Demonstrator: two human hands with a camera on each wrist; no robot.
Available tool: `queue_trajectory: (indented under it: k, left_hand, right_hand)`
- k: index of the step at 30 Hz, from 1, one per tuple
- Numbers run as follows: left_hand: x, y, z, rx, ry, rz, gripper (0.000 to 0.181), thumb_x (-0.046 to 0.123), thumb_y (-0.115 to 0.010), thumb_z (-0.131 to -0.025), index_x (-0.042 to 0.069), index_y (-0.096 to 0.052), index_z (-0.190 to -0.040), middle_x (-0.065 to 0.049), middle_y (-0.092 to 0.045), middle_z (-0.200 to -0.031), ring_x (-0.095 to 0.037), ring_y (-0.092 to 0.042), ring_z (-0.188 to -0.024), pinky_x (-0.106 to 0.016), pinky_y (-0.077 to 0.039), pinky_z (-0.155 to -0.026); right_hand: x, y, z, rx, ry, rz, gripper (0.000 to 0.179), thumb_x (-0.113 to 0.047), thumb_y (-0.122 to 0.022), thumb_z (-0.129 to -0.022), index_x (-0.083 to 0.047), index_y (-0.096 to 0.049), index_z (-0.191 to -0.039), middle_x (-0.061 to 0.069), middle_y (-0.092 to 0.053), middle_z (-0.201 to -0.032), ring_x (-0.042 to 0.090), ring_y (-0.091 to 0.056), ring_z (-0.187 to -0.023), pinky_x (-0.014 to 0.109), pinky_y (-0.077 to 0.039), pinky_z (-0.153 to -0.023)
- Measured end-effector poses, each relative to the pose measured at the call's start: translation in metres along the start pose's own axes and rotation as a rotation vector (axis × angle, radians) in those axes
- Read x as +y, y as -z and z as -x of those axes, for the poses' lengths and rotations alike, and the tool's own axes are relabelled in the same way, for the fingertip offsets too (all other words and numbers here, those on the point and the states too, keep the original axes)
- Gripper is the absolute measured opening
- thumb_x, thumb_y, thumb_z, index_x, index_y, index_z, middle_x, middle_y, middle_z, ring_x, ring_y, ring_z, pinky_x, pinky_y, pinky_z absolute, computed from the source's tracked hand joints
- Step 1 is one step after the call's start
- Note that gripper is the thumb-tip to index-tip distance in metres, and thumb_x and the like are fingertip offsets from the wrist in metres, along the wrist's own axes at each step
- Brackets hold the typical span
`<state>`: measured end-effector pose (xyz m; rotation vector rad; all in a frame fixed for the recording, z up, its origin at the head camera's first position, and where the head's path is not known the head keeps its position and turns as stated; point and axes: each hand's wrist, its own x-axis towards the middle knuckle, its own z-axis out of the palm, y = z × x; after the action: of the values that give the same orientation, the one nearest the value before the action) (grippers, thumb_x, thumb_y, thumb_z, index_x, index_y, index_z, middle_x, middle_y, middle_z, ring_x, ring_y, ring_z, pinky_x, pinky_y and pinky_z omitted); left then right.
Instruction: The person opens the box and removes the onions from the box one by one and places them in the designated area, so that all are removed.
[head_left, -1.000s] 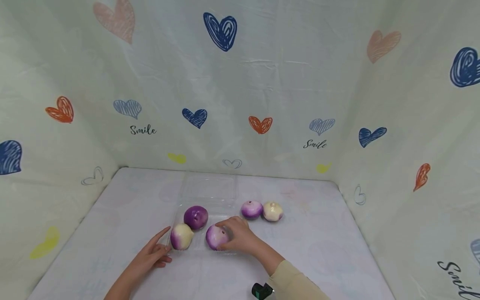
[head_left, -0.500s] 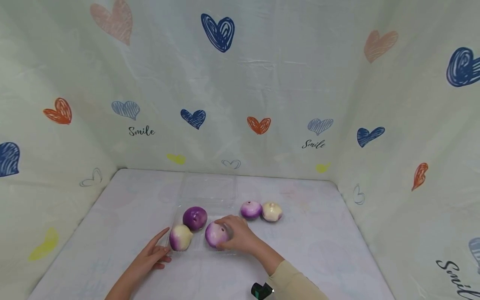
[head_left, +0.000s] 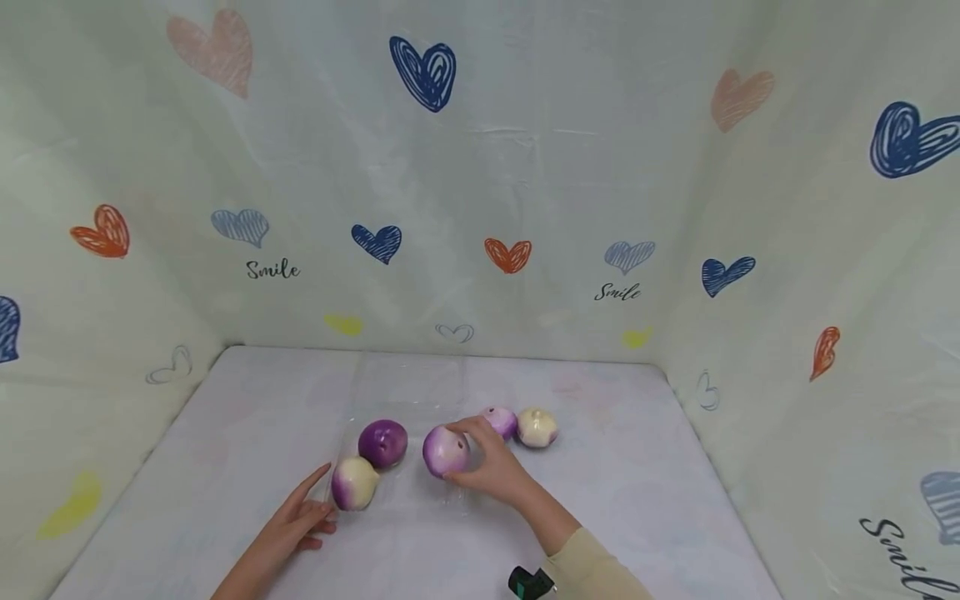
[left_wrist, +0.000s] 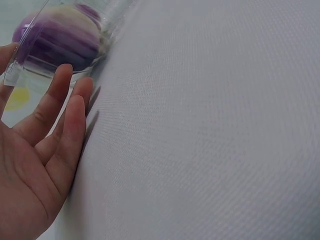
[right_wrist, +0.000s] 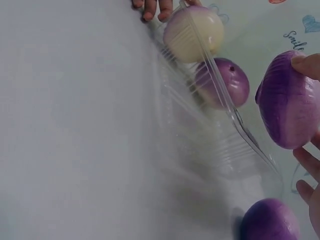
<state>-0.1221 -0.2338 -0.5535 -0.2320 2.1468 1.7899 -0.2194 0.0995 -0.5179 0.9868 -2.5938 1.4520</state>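
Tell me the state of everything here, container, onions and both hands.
Clear container: open
Lid: folded back
Held onion: raised
Right hand: pinching the held onion
Left hand: index finger straight, beside the container
Dark onion: in the container
Two-tone onion: in the container
Light-purple onion: on the table, partly hidden
Cream onion: on the table

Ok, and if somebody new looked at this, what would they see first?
Probably the shiny purple-and-white onion that the right hand holds up over the clear plastic box. Next might be the dark purple onion and the mostly cream onion sitting inside the box. Then the big blue hearts high on the pale backdrop may stand out.
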Motion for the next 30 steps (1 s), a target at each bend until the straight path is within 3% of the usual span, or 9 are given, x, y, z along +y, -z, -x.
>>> queue_trajectory:
  k: [7,11,15,21,30]
  left_hand:
    - [-0.003,-0.001,-0.001,0.013,0.012,0.003,0.073,0.031,-0.056,-0.099,0.011,-0.015,-0.156,-0.013,-0.065,-0.101,-0.026,-0.061,-0.091,-0.036,-0.051,-0.073]
    - [-0.003,-0.001,-0.001,0.011,0.011,0.000,0.072,0.031,-0.056,-0.099,0.012,-0.014,-0.156,-0.014,-0.065,-0.103,-0.026,-0.061,-0.091,-0.036,-0.051,-0.073]
    - [-0.002,-0.001,-0.002,0.017,0.018,-0.005,0.072,0.032,-0.055,-0.100,0.013,-0.015,-0.156,-0.014,-0.065,-0.104,-0.025,-0.061,-0.092,-0.036,-0.051,-0.073]
    - [-0.001,-0.002,-0.001,0.030,0.020,-0.013,0.071,0.032,-0.055,-0.100,0.015,-0.016,-0.156,-0.013,-0.065,-0.105,-0.025,-0.061,-0.093,-0.036,-0.051,-0.073]
    - [-0.002,-0.002,-0.002,0.027,0.020,-0.007,0.071,0.032,-0.055,-0.100,0.015,-0.015,-0.156,-0.014,-0.065,-0.104,-0.025,-0.061,-0.093,-0.036,-0.051,-0.073]
  right_hand:
    - [0.006,0.022,0.006,0.092,0.029,-0.049,0.061,-0.012,-0.086,-0.071,-0.012,-0.060,-0.126,0.004,-0.053,-0.124,0.022,-0.048,-0.117,0.036,-0.044,-0.095]
    - [0.011,0.036,0.010,0.132,-0.032,-0.049,0.063,-0.011,-0.086,-0.071,-0.014,-0.060,-0.128,0.003,-0.051,-0.126,0.022,-0.048,-0.118,0.038,-0.045,-0.094]
    - [0.015,0.050,0.015,0.162,-0.090,-0.068,0.063,-0.011,-0.086,-0.072,-0.015,-0.060,-0.129,0.004,-0.049,-0.127,0.023,-0.048,-0.118,0.047,-0.044,-0.097]
    - [0.017,0.067,0.022,0.201,-0.084,-0.064,0.061,-0.006,-0.085,-0.073,-0.011,-0.060,-0.128,0.009,-0.048,-0.126,0.026,-0.049,-0.113,0.048,-0.045,-0.094]
    - [-0.013,0.094,0.032,0.269,-0.103,-0.039,0.058,0.005,-0.081,-0.073,0.006,-0.057,-0.126,0.025,-0.047,-0.125,0.038,-0.047,-0.113,0.052,-0.044,-0.093]
